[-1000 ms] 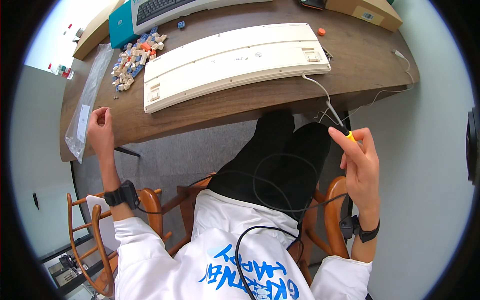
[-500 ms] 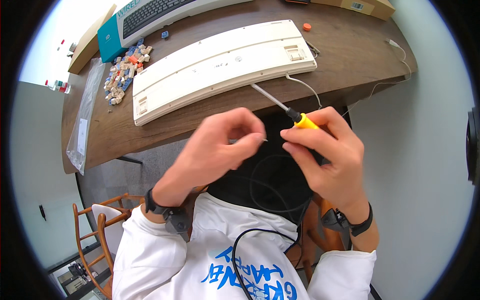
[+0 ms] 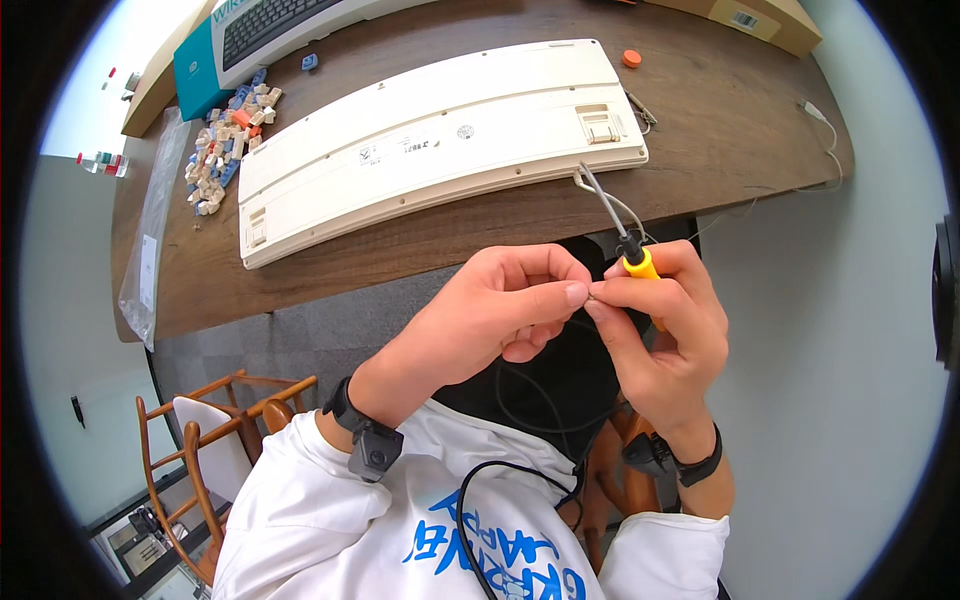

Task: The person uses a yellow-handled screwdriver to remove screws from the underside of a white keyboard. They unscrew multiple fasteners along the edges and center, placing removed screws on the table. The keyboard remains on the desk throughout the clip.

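Note:
My right hand [image 3: 668, 325] grips a screwdriver [image 3: 641, 265] with a yellow handle, its long shaft angled up and away. The shaft's tip overlaps the near right edge of an upturned white keyboard [image 3: 330, 190]; I cannot tell whether they touch. My left hand [image 3: 505, 310] is closed in a pinch, its thumb and forefinger meeting the right thumb and forefinger. Between these fingertips is something tiny, too small to name. Both hands are in front of the table edge, above my lap. The keyboard lies with its underside up, small screw holes along it.
Loose keycaps [image 3: 215, 165] in white, blue and orange are heaped left of the keyboard. Beyond them are a teal box [image 3: 200, 70] and a keyboard box [image 3: 300, 35]. A clear plastic bag [image 3: 150, 250] lies at the table's left edge. A wooden chair [image 3: 200, 450] stands lower left.
My left hand has moved right, so its fingertips now meet those of my right hand. The screwdriver has shifted right and slightly down in view, still in my right hand.

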{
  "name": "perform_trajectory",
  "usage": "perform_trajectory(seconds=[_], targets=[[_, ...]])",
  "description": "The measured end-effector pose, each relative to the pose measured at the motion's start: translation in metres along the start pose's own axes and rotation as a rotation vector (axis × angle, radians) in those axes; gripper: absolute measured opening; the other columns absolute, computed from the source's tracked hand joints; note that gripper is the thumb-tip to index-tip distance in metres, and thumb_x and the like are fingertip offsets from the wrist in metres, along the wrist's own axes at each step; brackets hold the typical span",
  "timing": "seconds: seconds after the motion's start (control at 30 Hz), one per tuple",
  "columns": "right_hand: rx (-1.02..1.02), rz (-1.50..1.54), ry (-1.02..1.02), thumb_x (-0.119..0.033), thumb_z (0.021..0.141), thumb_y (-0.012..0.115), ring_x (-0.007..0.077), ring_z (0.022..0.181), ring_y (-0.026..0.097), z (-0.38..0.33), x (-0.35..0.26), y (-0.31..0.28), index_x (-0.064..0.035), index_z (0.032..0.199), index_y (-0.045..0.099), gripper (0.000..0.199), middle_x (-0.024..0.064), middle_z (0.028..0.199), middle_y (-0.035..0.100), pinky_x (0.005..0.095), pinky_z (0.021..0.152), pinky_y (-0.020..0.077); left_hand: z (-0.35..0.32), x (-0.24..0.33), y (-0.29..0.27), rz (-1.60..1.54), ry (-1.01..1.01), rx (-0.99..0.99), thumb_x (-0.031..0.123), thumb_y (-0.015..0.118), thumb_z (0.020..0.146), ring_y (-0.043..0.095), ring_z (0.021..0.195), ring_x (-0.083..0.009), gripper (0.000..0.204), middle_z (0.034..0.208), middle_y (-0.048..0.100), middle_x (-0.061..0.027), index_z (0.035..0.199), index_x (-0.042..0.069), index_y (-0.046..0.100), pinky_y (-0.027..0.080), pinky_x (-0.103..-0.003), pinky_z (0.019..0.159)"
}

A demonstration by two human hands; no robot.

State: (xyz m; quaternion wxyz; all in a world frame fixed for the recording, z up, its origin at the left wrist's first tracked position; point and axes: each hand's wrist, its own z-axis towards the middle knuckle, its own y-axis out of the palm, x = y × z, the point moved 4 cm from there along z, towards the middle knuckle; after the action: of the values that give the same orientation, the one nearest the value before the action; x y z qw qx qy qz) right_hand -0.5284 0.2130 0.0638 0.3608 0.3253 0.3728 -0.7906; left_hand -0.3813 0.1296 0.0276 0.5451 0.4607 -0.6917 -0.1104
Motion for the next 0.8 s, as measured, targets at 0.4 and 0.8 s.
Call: perform_trajectory(seconds=[0.4,0.8], targets=[[-0.146,0.022,0.087,0.009,0.087,0.075,0.0258,0.09,0.063,-0.016,-0.013,0.034,-0.0053,0.105,0.064,0.025,0.0129,0.105,0.06,0.0329,0.079,0.052,-0.033,-0.012,-0.021,0.098,0.075,0.008,0.025,0.069,0.105,0.045,0.063,-0.0017,0.019,0.081,0.056,0.0035,0.107,0.006,0.065,0.033,-0.019,0.05],[-0.363,-0.25,0.005,0.006,0.085,0.078,0.0325,0.091,0.061,-0.034,-0.038,0.035,-0.0045,0.107,0.061,0.03,0.0153,0.108,0.057,0.0388,0.076,0.0527,-0.065,-0.019,-0.018,0.408,0.192,0.164,0.02,0.07,0.104,0.052,0.066,-0.0034,0.019,0.085,0.067,0.0006,0.107,0.001,0.071,0.044,-0.022,0.055]])
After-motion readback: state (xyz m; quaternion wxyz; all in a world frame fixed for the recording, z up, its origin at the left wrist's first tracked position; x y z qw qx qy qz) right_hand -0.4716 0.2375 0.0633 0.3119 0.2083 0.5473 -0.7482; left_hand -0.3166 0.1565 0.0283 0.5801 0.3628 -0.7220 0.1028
